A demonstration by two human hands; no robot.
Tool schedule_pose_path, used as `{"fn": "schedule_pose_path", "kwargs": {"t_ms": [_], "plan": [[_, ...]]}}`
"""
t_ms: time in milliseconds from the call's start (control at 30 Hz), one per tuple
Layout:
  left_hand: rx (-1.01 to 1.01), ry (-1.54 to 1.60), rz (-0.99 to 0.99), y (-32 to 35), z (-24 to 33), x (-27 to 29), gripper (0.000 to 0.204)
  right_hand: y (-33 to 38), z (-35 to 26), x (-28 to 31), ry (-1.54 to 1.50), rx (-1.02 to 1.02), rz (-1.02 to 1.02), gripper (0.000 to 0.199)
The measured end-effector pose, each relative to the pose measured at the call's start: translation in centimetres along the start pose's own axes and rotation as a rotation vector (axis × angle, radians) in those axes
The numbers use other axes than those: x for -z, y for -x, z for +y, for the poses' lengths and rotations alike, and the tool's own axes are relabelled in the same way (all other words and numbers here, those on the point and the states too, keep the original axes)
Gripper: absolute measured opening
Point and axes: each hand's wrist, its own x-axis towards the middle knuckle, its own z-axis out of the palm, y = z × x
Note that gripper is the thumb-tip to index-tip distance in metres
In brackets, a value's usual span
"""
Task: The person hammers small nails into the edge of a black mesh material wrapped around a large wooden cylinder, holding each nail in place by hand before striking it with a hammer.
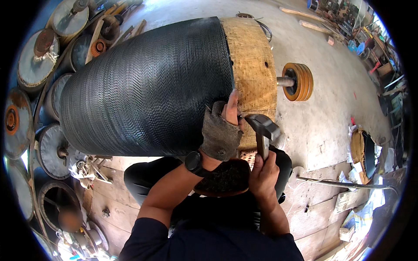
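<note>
A large drum lies across in front of me. Its left part is covered by a black, finely toothed wire surface (148,82), and bare wood (250,56) shows at its right end. My left hand (221,130), in a worn grey fingerless glove, rests at the edge where black meets wood. Its fingers are drawn together there, and whatever they pinch is too small to make out. My right hand (264,174) grips the wooden handle of a hammer (264,126), whose dark metal head is raised just right of my left fingers.
A brown bowl (222,191) of dark small bits sits at my lap. A shaft with a grooved pulley (298,81) sticks out of the drum's right end. Several round metal-ended drums (38,56) stack along the left. A metal rod (344,183) lies at the right, near scraps and clutter.
</note>
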Motion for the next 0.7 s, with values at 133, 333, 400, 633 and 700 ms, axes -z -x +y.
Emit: {"fn": "schedule_pose_path", "kwargs": {"t_ms": [133, 333, 400, 633, 700], "plan": [[0.041, 0.054, -0.007, 0.4, 0.1, 0.0, 0.088, -0.2, 0.1, 0.3, -0.005, -0.007, -0.02, 0.016], [-0.105, 0.074, -0.108, 4.3, 1.4, 4.2, 0.055, 1.0, 1.5, -0.1, -0.025, -0.046, 0.011, 0.021], [-0.075, 0.08, -0.325, 8.0, 1.4, 4.2, 0.043, 0.0, 1.6, -0.9, 0.048, -0.041, -0.07, 0.02], [-0.081, 0.129, -0.729, 15.2, 1.3, 2.4, 0.028, 2.1, 2.8, -1.8, -0.269, 0.002, 0.256, 0.019], [-0.097, 0.098, -0.727, 16.3, 1.2, 1.9, 0.026, 0.5, 3.0, -2.6, 0.11, 0.004, -0.008, 0.019]]}}
